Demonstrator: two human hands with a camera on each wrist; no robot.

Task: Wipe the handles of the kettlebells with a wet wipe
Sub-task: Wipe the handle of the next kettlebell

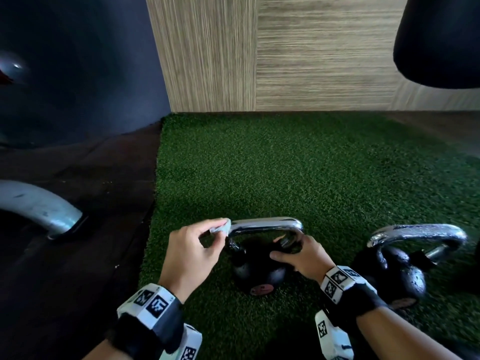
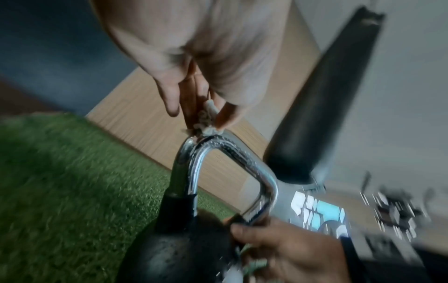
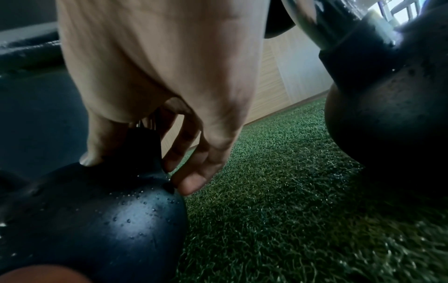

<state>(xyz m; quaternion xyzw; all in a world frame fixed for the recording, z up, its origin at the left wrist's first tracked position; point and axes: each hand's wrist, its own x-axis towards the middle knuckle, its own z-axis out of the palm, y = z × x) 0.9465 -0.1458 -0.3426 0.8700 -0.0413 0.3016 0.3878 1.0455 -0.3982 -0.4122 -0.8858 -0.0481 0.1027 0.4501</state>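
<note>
On green turf (image 1: 285,165): nearer kettlebell (image 1: 257,274), right hand (image 1: 298,258) clasping its handle's base to steady it; left hand (image 1: 192,245) pinching wet wipe (image 1: 220,228) against chrome handle (image 1: 267,224) corner. Second kettlebell (image 1: 400,271) beside, probably awaiting wiping.

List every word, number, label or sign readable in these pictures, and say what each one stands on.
No text can be read.
Red label on the near kettlebell: too small and blurred.
Reddish label on the second kettlebell: blurred.
Left wristband and right wristband: black-and-white square code patterns only, no letters or numbers.
</note>
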